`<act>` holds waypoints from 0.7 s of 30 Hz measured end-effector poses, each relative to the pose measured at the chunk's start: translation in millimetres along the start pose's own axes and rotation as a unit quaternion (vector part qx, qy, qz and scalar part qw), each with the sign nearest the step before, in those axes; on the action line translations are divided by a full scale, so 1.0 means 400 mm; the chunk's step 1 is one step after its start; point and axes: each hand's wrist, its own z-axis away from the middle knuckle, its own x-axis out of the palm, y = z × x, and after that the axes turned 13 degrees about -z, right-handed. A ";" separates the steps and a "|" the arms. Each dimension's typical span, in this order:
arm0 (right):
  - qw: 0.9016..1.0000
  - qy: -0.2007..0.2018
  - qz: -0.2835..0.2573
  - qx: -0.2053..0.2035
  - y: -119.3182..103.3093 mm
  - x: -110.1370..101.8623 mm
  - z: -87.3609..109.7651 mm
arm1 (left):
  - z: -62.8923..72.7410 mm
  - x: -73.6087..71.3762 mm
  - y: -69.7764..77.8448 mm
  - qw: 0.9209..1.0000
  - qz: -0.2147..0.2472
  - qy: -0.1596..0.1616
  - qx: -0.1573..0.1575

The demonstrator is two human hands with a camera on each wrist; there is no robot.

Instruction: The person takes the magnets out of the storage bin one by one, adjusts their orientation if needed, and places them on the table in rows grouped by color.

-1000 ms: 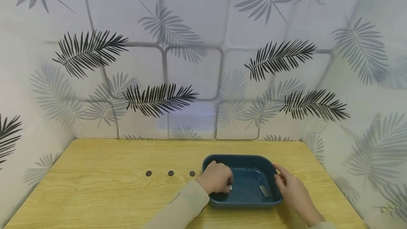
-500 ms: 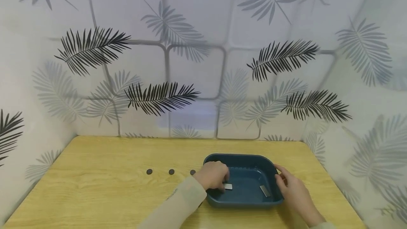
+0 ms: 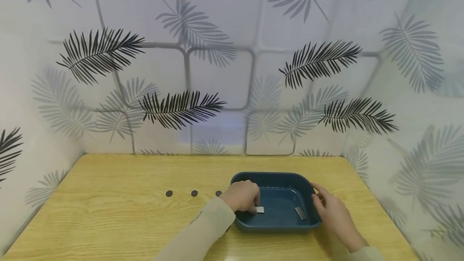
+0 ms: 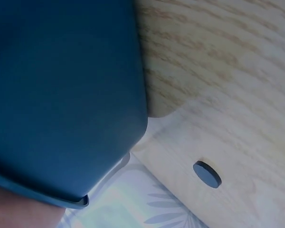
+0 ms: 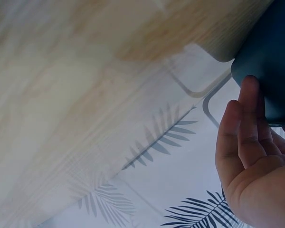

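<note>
- Slight leftward shift of the left hand (image 3: pixel 241 196) inside the blue tray (image 3: pixel 279 229) since a second ago, baring more of the pale piece (image 3: pixel 259 209) on the tray floor.
- Left fingers: bent downward into the tray's left part, close beside the pale piece. Cannot tell how far open, or if pinching anything; tips hidden in the head view, and only a patch of skin past the tray rim in the left wrist view.
- Right hand (image 3: pixel 335 216): fingers gently bent against the outside of the tray's right wall, thumb at the rim, in a light hold on the tray.
- Toward the tray's right, inside: gray block (image 3: pixel 300 213), apart from both hands.
- Left of the tray, on the counter (image 3: pixel 108 212): row of three dark discs (image 3: pixel 194 193), the nearest partly hidden by the left wrist.
- Step in hand, as a judgement: picking at small contents in the tray's left part, with the tray steadied from its right.
- Next move, on that reading: calls for a sure pinch, then a lift clear of the tray rim without tipping the tray.
</note>
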 end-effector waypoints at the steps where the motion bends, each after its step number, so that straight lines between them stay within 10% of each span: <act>1: 1.000 0.001 0.002 -0.003 0.001 0.000 0.000 | -0.001 0.001 0.000 1.000 0.001 -0.002 -0.001; 21: 1.000 -0.010 0.004 0.004 -0.002 -0.002 -0.004 | 0.000 0.005 0.007 1.000 -0.004 -0.001 0.005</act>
